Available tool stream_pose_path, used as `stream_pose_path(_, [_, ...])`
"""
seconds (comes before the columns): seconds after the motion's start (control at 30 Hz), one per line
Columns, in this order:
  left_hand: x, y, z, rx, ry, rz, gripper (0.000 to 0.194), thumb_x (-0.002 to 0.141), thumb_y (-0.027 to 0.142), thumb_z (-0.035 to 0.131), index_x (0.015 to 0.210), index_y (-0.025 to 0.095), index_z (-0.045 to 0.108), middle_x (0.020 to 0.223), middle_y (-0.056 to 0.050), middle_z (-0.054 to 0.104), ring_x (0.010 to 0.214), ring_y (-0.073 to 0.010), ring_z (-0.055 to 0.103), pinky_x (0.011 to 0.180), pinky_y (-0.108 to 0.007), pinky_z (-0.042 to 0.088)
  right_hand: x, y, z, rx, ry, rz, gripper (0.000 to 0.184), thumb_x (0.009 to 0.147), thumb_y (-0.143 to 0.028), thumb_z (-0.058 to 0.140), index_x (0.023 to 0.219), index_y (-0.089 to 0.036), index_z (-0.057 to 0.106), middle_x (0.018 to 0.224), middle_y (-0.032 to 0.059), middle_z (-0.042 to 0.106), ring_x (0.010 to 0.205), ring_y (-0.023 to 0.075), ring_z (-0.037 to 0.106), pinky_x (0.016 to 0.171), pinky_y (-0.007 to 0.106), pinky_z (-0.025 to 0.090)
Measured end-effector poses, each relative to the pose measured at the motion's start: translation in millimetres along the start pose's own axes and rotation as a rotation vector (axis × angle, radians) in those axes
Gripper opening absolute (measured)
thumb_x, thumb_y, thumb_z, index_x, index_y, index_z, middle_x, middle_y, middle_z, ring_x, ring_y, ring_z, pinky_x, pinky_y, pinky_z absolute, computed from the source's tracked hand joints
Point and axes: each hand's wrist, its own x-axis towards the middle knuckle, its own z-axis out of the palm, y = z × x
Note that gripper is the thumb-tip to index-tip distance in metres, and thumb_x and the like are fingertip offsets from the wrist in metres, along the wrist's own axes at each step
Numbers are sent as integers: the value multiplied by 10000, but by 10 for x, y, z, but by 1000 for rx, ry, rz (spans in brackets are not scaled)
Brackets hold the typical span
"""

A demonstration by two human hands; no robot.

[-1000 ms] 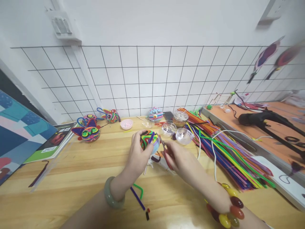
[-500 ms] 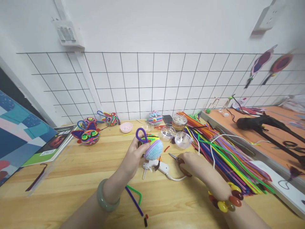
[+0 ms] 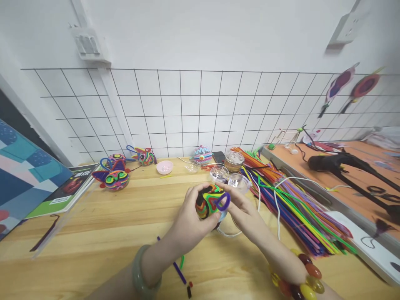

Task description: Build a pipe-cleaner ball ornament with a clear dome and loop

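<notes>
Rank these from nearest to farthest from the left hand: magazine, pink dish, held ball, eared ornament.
1. Held ball: in the left hand.
2. Pink dish: beyond the hand, to its left.
3. Eared ornament: farther left.
4. Magazine: far left.

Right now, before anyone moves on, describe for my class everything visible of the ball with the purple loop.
The ball is rounded, with curving bands of red, green, yellow, orange and black, fuzzy-looking like pipe cleaner, and some pale blue low down. A purple loop stands out from it. The left hand grips it; the right hand is against its other side.
</notes>
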Motion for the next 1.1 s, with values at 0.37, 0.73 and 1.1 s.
stream_pose_path(0.37, [-1, 23, 32, 19, 26, -8, 485, 722, 193, 680, 1169, 219, 491, 1228, -109, 542, 1146, -256, 547, 1002, -426, 425, 47, 86, -26, 222, 17, 117, 482, 681, -431, 773, 1106, -246, 639, 1174, 73, 656, 1097, 267, 596, 958, 431, 461])
stream_pose_path(0.73, [76, -5, 16, -320, 244, -96, 553, 698, 342, 744, 1120, 220, 408, 1182, -80, 542, 1079, -208, 569, 924, -354, 460, -2, 48, 23, 291, -50, 142, 540, 819, -470, 641, 1311, -316, 479, 1437, 62, 455, 1262, 249, 476, 1010, 423, 399])
stream_pose_path(1.1, [1, 83, 113, -484, 151, -169, 427, 811, 465, 603, 1112, 229, 413, 1230, -95, 532, 1112, -216, 548, 913, -370, 467, 126, 149, -111, 278, -54, 120, 536, 838, -454, 562, 1342, -316, 442, 1320, 59, 573, 1108, 254, 597, 874, 403, 496])
